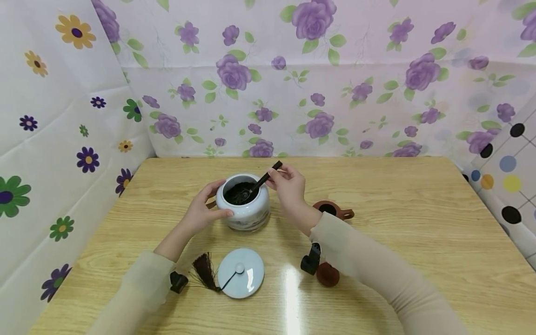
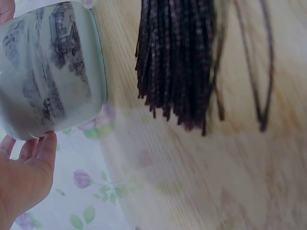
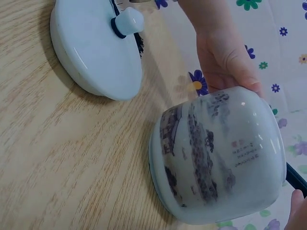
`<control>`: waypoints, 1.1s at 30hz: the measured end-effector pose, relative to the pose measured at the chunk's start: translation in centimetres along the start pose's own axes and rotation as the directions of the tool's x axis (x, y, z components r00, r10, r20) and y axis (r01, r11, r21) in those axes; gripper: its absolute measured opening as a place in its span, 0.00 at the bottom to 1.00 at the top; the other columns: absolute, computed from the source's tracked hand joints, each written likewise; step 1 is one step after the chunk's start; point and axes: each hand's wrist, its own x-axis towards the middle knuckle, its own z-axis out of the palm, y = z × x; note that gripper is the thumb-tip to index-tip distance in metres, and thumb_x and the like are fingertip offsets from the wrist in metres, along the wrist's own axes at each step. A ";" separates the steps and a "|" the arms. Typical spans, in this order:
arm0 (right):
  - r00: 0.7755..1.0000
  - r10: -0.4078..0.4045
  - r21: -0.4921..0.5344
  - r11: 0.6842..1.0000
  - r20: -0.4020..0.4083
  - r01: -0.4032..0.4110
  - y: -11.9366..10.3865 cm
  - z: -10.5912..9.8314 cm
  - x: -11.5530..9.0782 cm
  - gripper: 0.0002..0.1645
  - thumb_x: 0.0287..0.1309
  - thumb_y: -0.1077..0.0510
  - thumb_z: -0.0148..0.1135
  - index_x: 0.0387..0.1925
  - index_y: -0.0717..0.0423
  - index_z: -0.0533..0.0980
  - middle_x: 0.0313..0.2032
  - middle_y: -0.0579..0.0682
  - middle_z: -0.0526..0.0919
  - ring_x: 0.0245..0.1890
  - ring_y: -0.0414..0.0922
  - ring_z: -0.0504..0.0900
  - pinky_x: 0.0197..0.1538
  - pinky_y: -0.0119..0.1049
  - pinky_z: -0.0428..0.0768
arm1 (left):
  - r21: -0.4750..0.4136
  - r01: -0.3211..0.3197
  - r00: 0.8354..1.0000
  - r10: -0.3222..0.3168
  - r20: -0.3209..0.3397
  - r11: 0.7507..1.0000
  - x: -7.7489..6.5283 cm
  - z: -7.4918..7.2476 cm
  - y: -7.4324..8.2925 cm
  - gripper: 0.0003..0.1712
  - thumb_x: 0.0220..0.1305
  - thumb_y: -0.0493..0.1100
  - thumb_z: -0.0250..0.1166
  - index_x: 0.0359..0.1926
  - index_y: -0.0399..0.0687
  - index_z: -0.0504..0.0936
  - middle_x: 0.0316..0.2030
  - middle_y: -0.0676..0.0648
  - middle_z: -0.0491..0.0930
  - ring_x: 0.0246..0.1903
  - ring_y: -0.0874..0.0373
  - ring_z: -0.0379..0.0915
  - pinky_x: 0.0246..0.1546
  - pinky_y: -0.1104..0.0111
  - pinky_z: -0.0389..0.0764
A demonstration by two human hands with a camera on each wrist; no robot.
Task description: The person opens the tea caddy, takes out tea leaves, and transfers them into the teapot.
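A round white porcelain jar (image 1: 248, 216) with a painted landscape stands mid-table, mouth uncovered, dark loose tea leaves (image 1: 237, 193) inside. My left hand (image 1: 204, 209) holds the jar's left side, thumb at the front and fingers round the back. From the right, my right hand (image 1: 290, 186) pinches the black handle of a spoon (image 1: 264, 180); its bowl rests down among the leaves. In the right wrist view, the jar (image 3: 220, 153) hides most of the spoon (image 3: 296, 179). The left wrist view shows the left fingers (image 2: 47, 148) against the jar (image 2: 48, 72).
The jar's pale lid (image 1: 247, 267), with a knob and dark tassel (image 1: 204, 267), lies in front of it. A brown clay teapot (image 1: 345, 214) sits beyond the right forearm, partly hidden. Its small brown lid (image 1: 328, 275) lies nearer me. Flowered cloth (image 1: 259, 111) stands behind the table.
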 end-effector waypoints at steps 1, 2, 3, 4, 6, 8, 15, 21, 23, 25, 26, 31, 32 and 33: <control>1.000 0.003 0.004 1.000 0.000 -0.003 0.0 0.0 -0.1 0.13 0.60 0.66 0.61 0.47 0.64 0.76 0.32 0.51 0.77 0.30 0.40 0.82 0.49 0.37 0.83 | -0.002 0.000 1.000 0.000 0.001 1.000 0.0 0.0 0.0 0.47 0.50 0.35 0.73 0.70 0.39 0.59 0.64 0.36 0.64 0.63 0.41 0.60 0.65 0.46 0.64; 1.000 0.003 0.007 1.000 -0.001 -0.003 -0.1 0.0 -0.1 0.13 0.60 0.66 0.61 0.47 0.64 0.76 0.32 0.51 0.77 0.30 0.40 0.82 0.48 0.37 0.83 | -0.003 0.001 1.000 -0.001 0.001 1.000 0.0 0.0 0.0 0.47 0.50 0.35 0.73 0.70 0.40 0.59 0.64 0.37 0.64 0.63 0.41 0.60 0.65 0.45 0.64; 1.000 0.002 0.012 1.000 -0.003 -0.002 -0.1 0.0 -0.1 0.13 0.60 0.66 0.61 0.47 0.64 0.76 0.32 0.51 0.78 0.30 0.40 0.82 0.48 0.36 0.83 | -0.005 0.001 1.000 -0.001 0.001 1.000 0.0 0.0 0.0 0.47 0.50 0.35 0.73 0.70 0.40 0.59 0.64 0.37 0.64 0.63 0.41 0.60 0.65 0.45 0.64; 1.000 0.001 0.016 1.000 -0.007 -0.001 -0.1 0.0 -0.1 0.13 0.60 0.66 0.61 0.47 0.64 0.76 0.31 0.51 0.78 0.30 0.40 0.82 0.47 0.36 0.84 | -0.006 0.001 1.000 -0.001 0.001 1.000 0.0 0.0 -0.1 0.48 0.50 0.35 0.73 0.70 0.40 0.59 0.64 0.36 0.64 0.63 0.41 0.60 0.65 0.45 0.64; 1.000 -0.002 0.030 1.000 -0.017 0.002 -0.2 0.0 -0.2 0.12 0.60 0.66 0.61 0.46 0.65 0.76 0.31 0.50 0.78 0.29 0.39 0.82 0.49 0.38 0.83 | -0.007 0.000 1.000 0.000 0.001 1.000 0.0 0.0 0.0 0.47 0.50 0.35 0.73 0.70 0.39 0.59 0.64 0.36 0.64 0.63 0.41 0.60 0.65 0.45 0.64; 1.000 -0.008 0.039 0.999 -0.028 0.009 -0.3 0.1 -0.2 0.12 0.60 0.67 0.61 0.45 0.65 0.76 0.30 0.50 0.78 0.28 0.39 0.83 0.49 0.38 0.83 | -0.006 -0.001 1.000 0.001 -0.001 1.000 0.0 0.0 0.0 0.47 0.50 0.35 0.73 0.70 0.40 0.59 0.64 0.36 0.64 0.63 0.41 0.60 0.65 0.45 0.64; 0.999 0.005 0.073 0.997 -0.047 -0.002 -0.9 0.0 -0.2 0.12 0.60 0.66 0.61 0.46 0.64 0.75 0.32 0.51 0.78 0.29 0.39 0.83 0.47 0.35 0.84 | -0.003 0.002 1.000 -0.002 0.000 1.000 -0.1 0.1 0.1 0.47 0.50 0.35 0.73 0.70 0.40 0.59 0.64 0.36 0.64 0.63 0.40 0.60 0.64 0.45 0.64; 0.997 0.019 0.117 0.993 -0.072 -0.010 -1.5 -0.2 0.0 0.15 0.59 0.67 0.62 0.49 0.65 0.74 0.33 0.53 0.79 0.29 0.38 0.83 0.44 0.32 0.84 | -0.005 0.006 1.000 -0.006 0.000 1.000 -0.1 0.1 0.1 0.47 0.51 0.35 0.73 0.70 0.40 0.59 0.64 0.36 0.64 0.63 0.41 0.60 0.65 0.46 0.64; 0.997 0.018 0.116 0.993 -0.073 -0.009 -1.7 -0.3 0.0 0.16 0.59 0.67 0.61 0.49 0.65 0.74 0.32 0.52 0.79 0.28 0.38 0.83 0.44 0.32 0.84 | -0.005 0.009 1.000 -0.009 -0.001 1.000 0.0 0.0 0.0 0.47 0.51 0.35 0.73 0.70 0.41 0.59 0.64 0.37 0.64 0.63 0.41 0.60 0.65 0.46 0.64; 0.997 0.018 0.116 0.993 -0.073 -0.009 -1.9 -0.4 0.0 0.16 0.60 0.67 0.61 0.50 0.65 0.74 0.32 0.52 0.79 0.27 0.37 0.84 0.44 0.32 0.84 | -0.006 0.010 1.000 -0.010 -0.001 1.000 0.0 0.0 0.0 0.47 0.51 0.35 0.73 0.70 0.41 0.59 0.64 0.37 0.64 0.63 0.42 0.60 0.65 0.46 0.64; 0.997 0.019 0.120 0.993 -0.073 -0.010 -1.9 -0.5 0.0 0.15 0.60 0.67 0.61 0.49 0.65 0.74 0.32 0.52 0.79 0.27 0.37 0.84 0.45 0.33 0.84 | -0.006 0.009 1.000 -0.009 -0.001 1.000 0.0 0.0 0.1 0.47 0.51 0.35 0.73 0.70 0.41 0.59 0.64 0.37 0.64 0.63 0.42 0.60 0.65 0.46 0.64; 0.997 0.014 0.137 0.991 -0.075 -0.003 -2.4 -1.2 -0.1 0.13 0.60 0.67 0.61 0.47 0.65 0.74 0.30 0.50 0.80 0.27 0.38 0.84 0.46 0.34 0.84 | -0.012 0.004 1.000 -0.004 0.001 1.000 -0.1 0.0 0.1 0.48 0.51 0.35 0.73 0.70 0.41 0.59 0.64 0.37 0.64 0.63 0.41 0.60 0.65 0.46 0.64; 0.997 0.013 0.139 0.990 -0.075 -0.003 -2.5 -1.4 -0.2 0.14 0.60 0.67 0.61 0.47 0.66 0.74 0.29 0.49 0.80 0.27 0.38 0.84 0.46 0.34 0.84 | -0.012 0.003 1.000 -0.003 0.001 1.000 -0.1 0.0 0.1 0.48 0.51 0.35 0.73 0.70 0.41 0.59 0.64 0.37 0.63 0.63 0.41 0.60 0.65 0.46 0.64; 0.997 0.013 0.142 0.990 -0.074 -0.002 -2.6 -1.6 -0.3 0.14 0.60 0.66 0.61 0.48 0.67 0.73 0.29 0.49 0.80 0.27 0.38 0.84 0.46 0.34 0.84 | -0.011 0.000 1.000 0.000 0.001 1.000 -0.1 0.0 0.1 0.48 0.50 0.36 0.73 0.70 0.41 0.59 0.64 0.37 0.64 0.63 0.41 0.60 0.64 0.45 0.64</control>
